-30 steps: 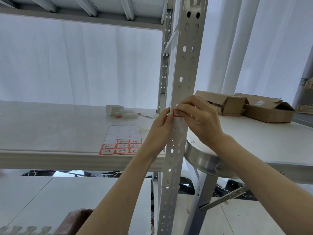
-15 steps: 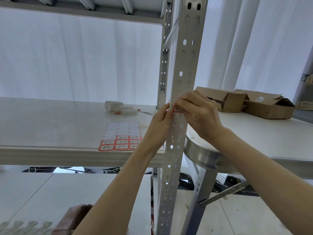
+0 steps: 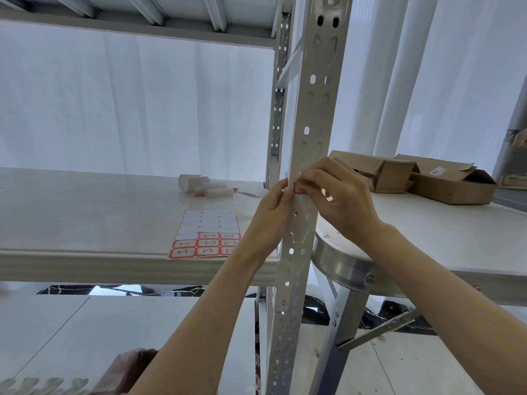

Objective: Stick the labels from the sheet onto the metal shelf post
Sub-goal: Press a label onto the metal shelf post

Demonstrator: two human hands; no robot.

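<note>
Two hands on one label [image 3: 297, 188] against post [image 3: 319, 124]: left hand [image 3: 272, 208] fingers curled, pinching its edge; right hand [image 3: 339, 195] fingers curled over it. Square to post, press flat centre outward. Sheet [image 3: 205, 236] down on shelf [image 3: 85, 218].

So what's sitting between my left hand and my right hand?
The metal shelf post stands between the left hand and right hand, with the red-bordered label on its face where both hands' fingertips meet it. The head view shows this.

White curtains [image 3: 128, 109] (brightly backlit) hang behind a round table [image 3: 342, 269].
</note>
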